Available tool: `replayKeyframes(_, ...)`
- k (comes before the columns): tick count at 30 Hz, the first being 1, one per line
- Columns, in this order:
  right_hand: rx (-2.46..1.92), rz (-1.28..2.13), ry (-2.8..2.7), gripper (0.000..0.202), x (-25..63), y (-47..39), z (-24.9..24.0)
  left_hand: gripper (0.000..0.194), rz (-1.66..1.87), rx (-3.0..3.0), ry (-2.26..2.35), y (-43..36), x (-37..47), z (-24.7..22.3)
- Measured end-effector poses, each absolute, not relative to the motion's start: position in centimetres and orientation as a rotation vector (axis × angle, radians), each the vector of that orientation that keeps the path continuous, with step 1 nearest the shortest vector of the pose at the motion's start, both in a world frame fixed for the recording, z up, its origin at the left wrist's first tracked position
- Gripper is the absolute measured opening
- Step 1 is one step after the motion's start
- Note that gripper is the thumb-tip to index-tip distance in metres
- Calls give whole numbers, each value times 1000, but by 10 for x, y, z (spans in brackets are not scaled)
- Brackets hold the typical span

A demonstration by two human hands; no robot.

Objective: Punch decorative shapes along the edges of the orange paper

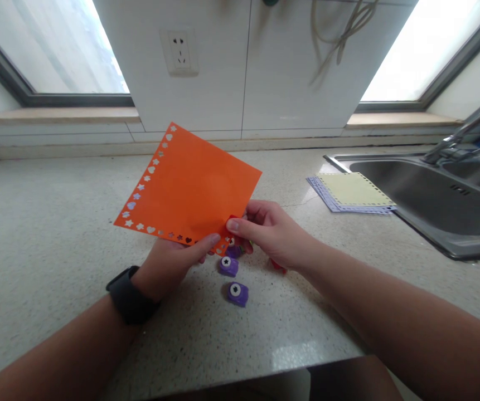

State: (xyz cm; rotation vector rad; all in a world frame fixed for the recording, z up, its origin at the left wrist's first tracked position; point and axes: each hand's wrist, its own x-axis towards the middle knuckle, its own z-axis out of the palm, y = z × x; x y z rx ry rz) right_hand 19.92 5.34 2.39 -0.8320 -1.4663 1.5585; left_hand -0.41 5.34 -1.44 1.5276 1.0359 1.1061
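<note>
An orange sheet of paper [193, 184] is held tilted above the counter. Star, heart and flower holes line its left and lower edges and begin up the right corner. My left hand [181, 256] pinches the lower edge, thumb on top. My right hand [268, 228] is closed on a small red craft punch [232, 223] at the paper's right edge; much of the punch is hidden by fingers and paper. Below lie purple craft punches, one with a star-shaped hole [228, 266] and another nearer me [238, 293]. A third is partly covered. Something red [278, 266] shows under my right hand.
A stack of pale yellow and lilac punched sheets [352, 190] lies on the speckled counter [56, 223] beside the steel sink [415, 206]. A faucet [452, 136] reaches over the sink. A wall socket [180, 52] and a hanging cable [344, 33] are behind.
</note>
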Motion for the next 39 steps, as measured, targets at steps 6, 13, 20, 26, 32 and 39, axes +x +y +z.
replayKeyframes(6,-904,1584,-1464,30,199,54,25,14,1114,1497,1045,54,-3,-14)
replayKeyframes(13,-887,1531,-1406,34,205,60,21,20,1125,1396,1052,55,-4,-18)
replayKeyframes(20,-883,1515,-1333,30,213,68,18,17,1165,1325,930,57,-5,-23)
replayKeyframes(26,-1014,1252,-1585,29,224,71,23,19,1241,1162,885,62,-3,-25)
replayKeyframes(32,-1226,1035,-2171,27,239,67,37,16,1323,965,817,67,-3,-23)
replayKeyframes(39,-1233,978,-2644,21,241,60,52,24,1286,940,794,69,-3,-20)
